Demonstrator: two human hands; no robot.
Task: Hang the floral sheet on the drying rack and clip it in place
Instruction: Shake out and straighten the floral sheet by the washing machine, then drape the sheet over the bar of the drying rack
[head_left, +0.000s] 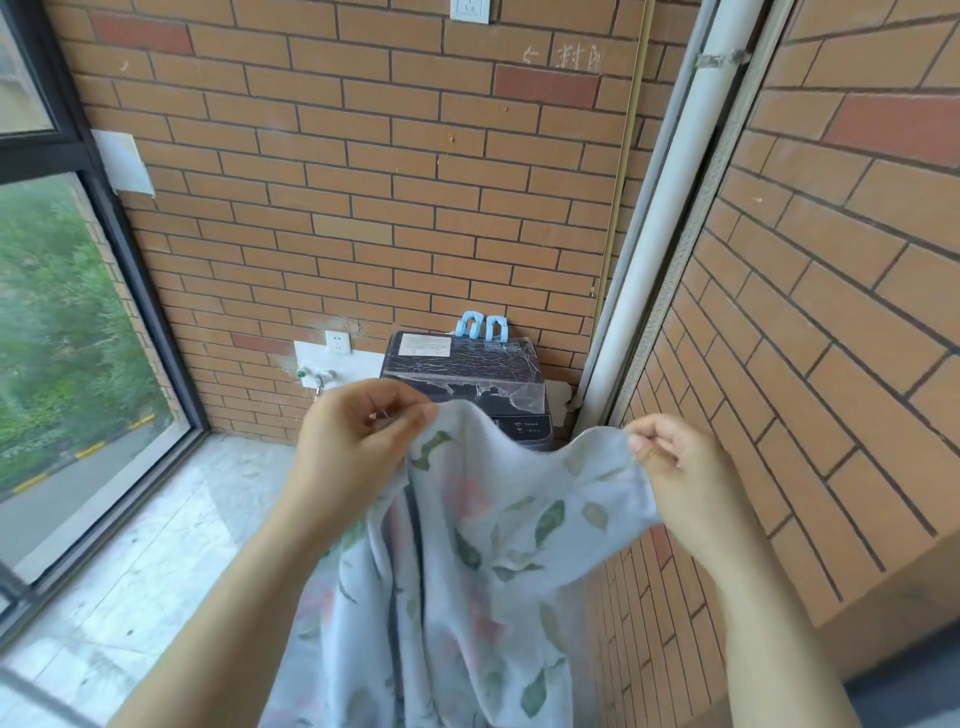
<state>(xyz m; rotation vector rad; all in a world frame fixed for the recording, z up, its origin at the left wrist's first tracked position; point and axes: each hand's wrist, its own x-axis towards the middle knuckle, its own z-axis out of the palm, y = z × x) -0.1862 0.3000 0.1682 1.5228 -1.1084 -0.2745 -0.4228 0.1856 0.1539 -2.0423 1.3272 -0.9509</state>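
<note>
1. The pale floral fabric sheet (493, 561) was held at lower centre, its top edge pinched by the left hand (358, 441) and the right hand (680, 467).
2. Spreading was judged under way; no drying rack was seen, so one would have to be reached next.
3. Two light-blue plastic clips (480, 325) were seen at centre on a dark film-wrapped appliance (462, 374), before an orange brick wall (363, 182).

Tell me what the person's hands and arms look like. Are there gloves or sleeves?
No gloves! The left hand and right hand are bare, with no rings, watch or bracelet. The left forearm and right forearm are bare too; no sleeve shows down to the picture's bottom edge.
</note>
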